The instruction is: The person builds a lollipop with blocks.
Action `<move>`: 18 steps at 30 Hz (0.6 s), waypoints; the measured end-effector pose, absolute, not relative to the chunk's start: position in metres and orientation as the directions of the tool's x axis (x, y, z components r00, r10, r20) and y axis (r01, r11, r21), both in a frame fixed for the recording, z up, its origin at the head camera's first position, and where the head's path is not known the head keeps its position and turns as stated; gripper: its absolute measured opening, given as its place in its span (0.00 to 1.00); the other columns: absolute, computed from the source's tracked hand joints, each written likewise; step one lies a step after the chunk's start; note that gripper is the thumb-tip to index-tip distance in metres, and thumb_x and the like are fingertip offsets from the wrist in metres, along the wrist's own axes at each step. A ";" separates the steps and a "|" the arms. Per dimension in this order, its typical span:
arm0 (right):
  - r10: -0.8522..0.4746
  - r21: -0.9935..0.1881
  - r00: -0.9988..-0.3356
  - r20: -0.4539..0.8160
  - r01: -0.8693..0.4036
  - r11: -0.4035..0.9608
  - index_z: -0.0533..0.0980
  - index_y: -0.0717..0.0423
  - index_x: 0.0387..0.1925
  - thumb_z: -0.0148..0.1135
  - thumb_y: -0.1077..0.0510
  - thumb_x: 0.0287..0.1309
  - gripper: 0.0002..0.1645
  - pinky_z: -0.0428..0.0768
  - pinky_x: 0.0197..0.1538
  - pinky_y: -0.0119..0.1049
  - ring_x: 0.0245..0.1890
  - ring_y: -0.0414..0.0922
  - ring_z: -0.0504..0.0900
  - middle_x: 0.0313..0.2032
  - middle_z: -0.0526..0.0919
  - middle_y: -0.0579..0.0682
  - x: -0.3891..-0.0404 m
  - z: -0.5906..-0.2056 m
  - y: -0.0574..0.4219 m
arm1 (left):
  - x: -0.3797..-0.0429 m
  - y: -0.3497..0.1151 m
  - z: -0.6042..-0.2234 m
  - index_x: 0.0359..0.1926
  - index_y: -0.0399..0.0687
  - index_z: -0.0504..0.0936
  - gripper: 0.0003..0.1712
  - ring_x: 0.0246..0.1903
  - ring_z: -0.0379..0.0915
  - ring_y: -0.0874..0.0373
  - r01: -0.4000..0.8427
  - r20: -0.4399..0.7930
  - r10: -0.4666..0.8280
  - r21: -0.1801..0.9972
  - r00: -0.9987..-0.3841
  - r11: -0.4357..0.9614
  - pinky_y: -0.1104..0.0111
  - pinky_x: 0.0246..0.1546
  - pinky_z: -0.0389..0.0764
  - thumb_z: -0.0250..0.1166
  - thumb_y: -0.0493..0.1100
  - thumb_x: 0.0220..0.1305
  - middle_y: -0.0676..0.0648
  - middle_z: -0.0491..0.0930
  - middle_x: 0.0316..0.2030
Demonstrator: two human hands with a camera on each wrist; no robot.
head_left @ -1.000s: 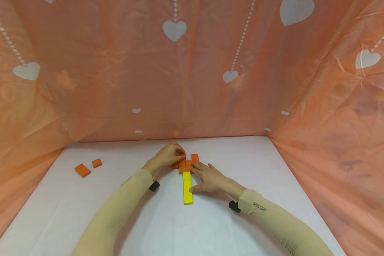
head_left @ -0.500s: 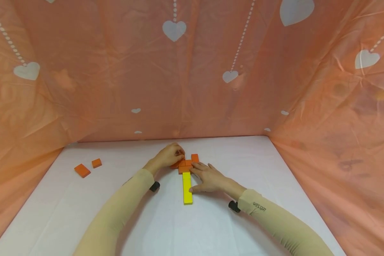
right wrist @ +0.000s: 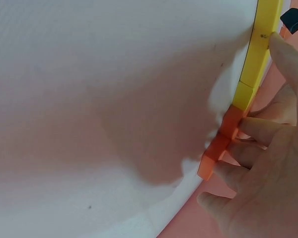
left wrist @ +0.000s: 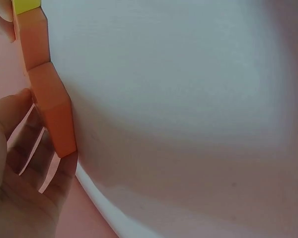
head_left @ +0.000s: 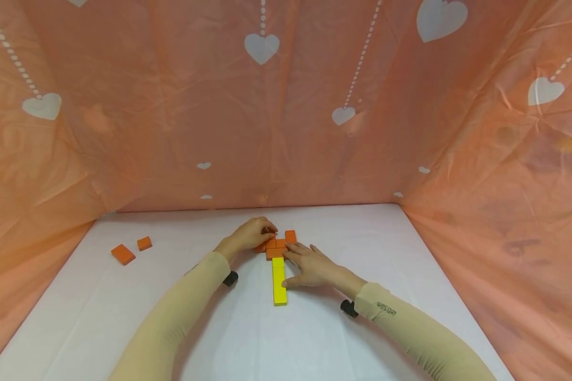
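Observation:
My left hand [head_left: 249, 234] is at the far left of a flat arrangement of orange blocks. Its thumb and curled fingers pinch an orange block [left wrist: 61, 126], partly hidden by the hand in the head view. My right hand [head_left: 312, 266] lies along the arrangement's right side with fairly straight fingers. Its fingertips touch the orange blocks [right wrist: 218, 148], and its thumb rests against the long yellow block [head_left: 279, 288]. A short yellow block [head_left: 277, 261] sits between the long one and a crosswise orange block [head_left: 275, 254]. One orange block [head_left: 290, 236] sticks out at the far right.
A larger orange block [head_left: 123, 254] and a small orange block [head_left: 144, 243] lie apart on the left of the white table [head_left: 209, 333]. An orange cloth [head_left: 305, 159] with white hearts hangs behind and on both sides.
My left hand has shifted very slightly at the far-left orange block, still pinching it. My right hand and the other blocks stay where they were; the head view tilts a little.

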State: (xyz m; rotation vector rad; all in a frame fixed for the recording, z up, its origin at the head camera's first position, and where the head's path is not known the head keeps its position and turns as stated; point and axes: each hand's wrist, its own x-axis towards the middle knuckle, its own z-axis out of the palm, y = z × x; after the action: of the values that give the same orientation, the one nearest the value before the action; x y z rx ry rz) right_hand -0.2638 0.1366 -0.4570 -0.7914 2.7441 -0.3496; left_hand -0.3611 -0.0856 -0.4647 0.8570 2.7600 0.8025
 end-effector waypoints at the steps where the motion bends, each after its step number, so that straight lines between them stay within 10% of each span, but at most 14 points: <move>1: -0.547 -0.299 -0.817 -0.185 -0.483 0.823 0.65 0.53 0.78 0.69 0.30 0.61 0.53 0.51 0.78 0.64 0.81 0.55 0.53 0.80 0.57 0.54 -0.264 -0.457 0.136 | -0.361 -0.086 -0.465 0.54 0.42 0.87 0.12 0.46 0.80 0.53 0.486 0.024 0.562 0.531 -0.827 0.694 0.58 0.55 0.82 0.64 0.40 0.75 0.46 0.84 0.45; 18: -0.545 -0.294 -0.817 -0.187 -0.483 0.825 0.65 0.54 0.78 0.68 0.31 0.61 0.53 0.51 0.78 0.64 0.81 0.56 0.53 0.80 0.57 0.54 -0.263 -0.457 0.135 | -0.348 -0.116 -0.452 0.64 0.45 0.82 0.19 0.60 0.75 0.44 0.386 0.049 0.455 0.614 -0.889 0.688 0.47 0.63 0.77 0.61 0.43 0.77 0.43 0.79 0.63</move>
State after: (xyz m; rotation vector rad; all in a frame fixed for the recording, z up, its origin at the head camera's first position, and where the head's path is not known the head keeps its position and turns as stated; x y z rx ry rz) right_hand -0.2626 0.1353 -0.4566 -0.7878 2.7448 -0.3403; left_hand -0.3483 -0.1162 -0.4520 0.6967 2.7871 0.9772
